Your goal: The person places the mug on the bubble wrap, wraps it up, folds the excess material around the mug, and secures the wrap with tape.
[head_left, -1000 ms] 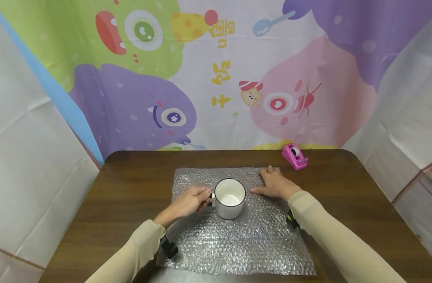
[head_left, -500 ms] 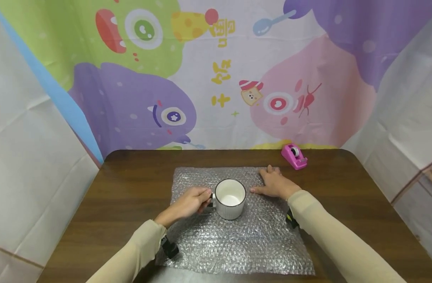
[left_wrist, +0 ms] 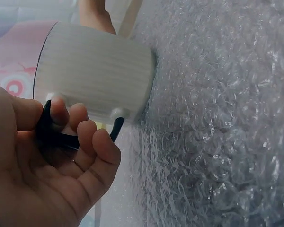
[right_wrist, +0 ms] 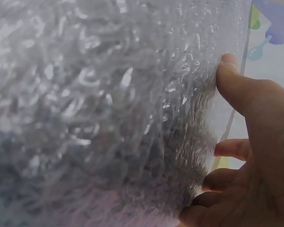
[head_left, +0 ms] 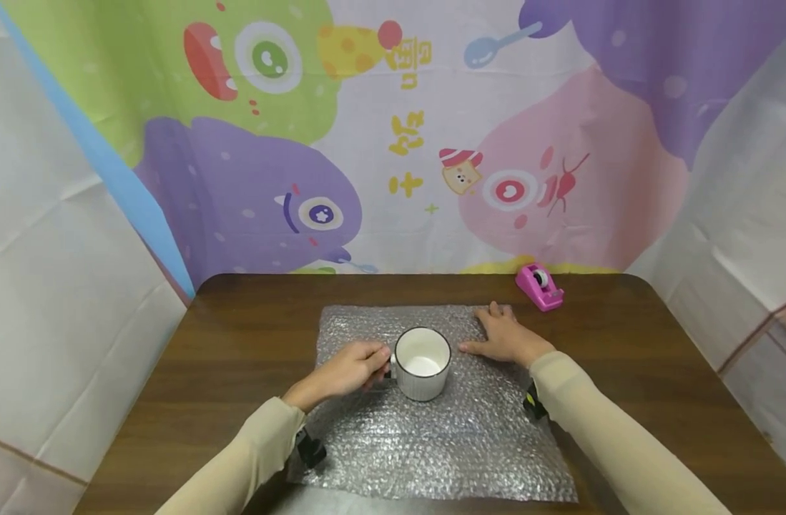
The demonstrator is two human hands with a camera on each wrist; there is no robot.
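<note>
Brown table (head_left: 257,343), one sheet of bubble wrap (head_left: 431,450), one mug (head_left: 421,383).
Nearest, two beige sleeves (head_left: 618,429) come in from below, the sheet's near edge between them. Farther in, the left hand (head_left: 349,368) pinches the mug's one handle (left_wrist: 64,140) between thumb and curled fingers; the mug stands upright on the wrap, rim up. To its right, apart from it, the right hand (head_left: 505,340) rests with fingers spread, touching the sheet near its far right corner. Wood shows broadly along both sides of the sheet, and as a narrow strip past its far edge. Beyond the right hand, one pink tape dispenser (head_left: 538,288) stands near the table's far edge; behind hangs a printed cloth (head_left: 425,239).
</note>
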